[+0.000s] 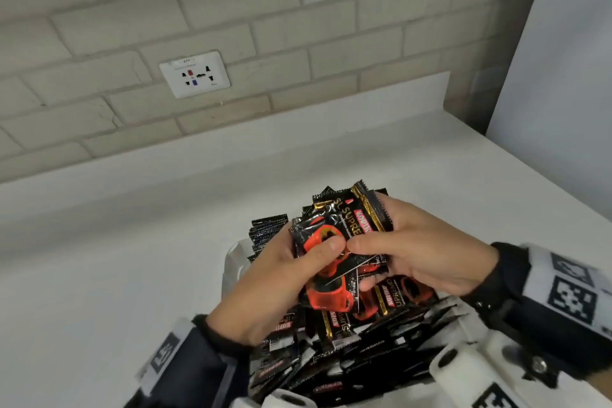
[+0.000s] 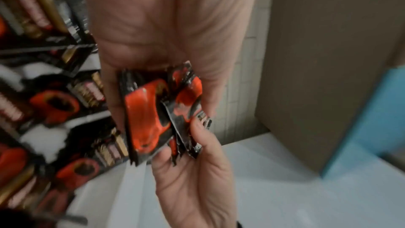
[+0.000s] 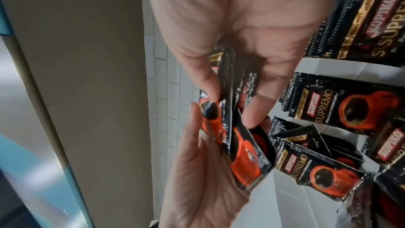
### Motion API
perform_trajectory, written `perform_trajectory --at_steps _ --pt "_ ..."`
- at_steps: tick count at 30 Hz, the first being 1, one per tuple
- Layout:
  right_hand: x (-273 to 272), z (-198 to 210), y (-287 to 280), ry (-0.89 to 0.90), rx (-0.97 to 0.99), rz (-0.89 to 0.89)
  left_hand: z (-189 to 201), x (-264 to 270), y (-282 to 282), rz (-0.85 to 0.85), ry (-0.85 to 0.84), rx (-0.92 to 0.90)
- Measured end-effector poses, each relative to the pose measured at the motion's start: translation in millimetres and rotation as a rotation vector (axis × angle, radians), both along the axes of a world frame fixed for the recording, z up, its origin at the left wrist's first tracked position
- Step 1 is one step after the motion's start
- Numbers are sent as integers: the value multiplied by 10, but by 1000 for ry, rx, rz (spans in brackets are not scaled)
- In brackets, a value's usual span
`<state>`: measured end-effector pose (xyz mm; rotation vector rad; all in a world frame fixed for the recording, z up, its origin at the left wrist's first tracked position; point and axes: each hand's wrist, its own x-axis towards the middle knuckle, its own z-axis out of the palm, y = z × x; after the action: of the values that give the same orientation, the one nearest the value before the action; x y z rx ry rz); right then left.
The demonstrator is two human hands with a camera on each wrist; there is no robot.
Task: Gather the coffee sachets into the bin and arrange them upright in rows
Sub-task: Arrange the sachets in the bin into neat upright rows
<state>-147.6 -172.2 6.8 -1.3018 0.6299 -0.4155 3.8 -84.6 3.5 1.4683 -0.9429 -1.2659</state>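
The bin (image 1: 235, 262) is mostly hidden under hands and sachets (image 1: 374, 358), its near side cut off. Left wrist view is blurred, sachet print (image 2: 87, 93) unreadable.

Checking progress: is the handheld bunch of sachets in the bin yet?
Out. Left hand and right hand hold the bunch above the bin.

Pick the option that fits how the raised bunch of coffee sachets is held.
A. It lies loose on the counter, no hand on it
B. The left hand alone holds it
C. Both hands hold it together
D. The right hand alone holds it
C: the left hand and the right hand both have a grip on the bunch of coffee sachets, thumbs pressed on its front, above the white bin.
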Motion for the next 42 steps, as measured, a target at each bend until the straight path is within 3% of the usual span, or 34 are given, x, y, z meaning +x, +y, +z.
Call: perform_trajectory --at_steps 4,7,10,16,24,32,36,42 --pt "16 23 21 76 -150 9 -69 -65 -6 97 107 -62" --pt "-32 15 -10 123 -295 -107 -78 -89 -4 178 179 -118" --pt "-95 -4 -11 71 -253 -216 -88 -97 -2 246 239 -148" --pt "-122 9 -32 26 -367 -277 -73 -175 -4 254 286 -175" --pt "-150 260 -238 82 -503 -195 0 -200 -40 219 395 -260" --pt "-144 323 -151 103 -539 -50 -22 -91 35 356 381 -323" --pt "-91 299 -162 157 -586 -74 -78 -127 63 351 323 -305" --pt "-101 220 -250 192 -563 -123 -165 -163 51 309 400 -264"
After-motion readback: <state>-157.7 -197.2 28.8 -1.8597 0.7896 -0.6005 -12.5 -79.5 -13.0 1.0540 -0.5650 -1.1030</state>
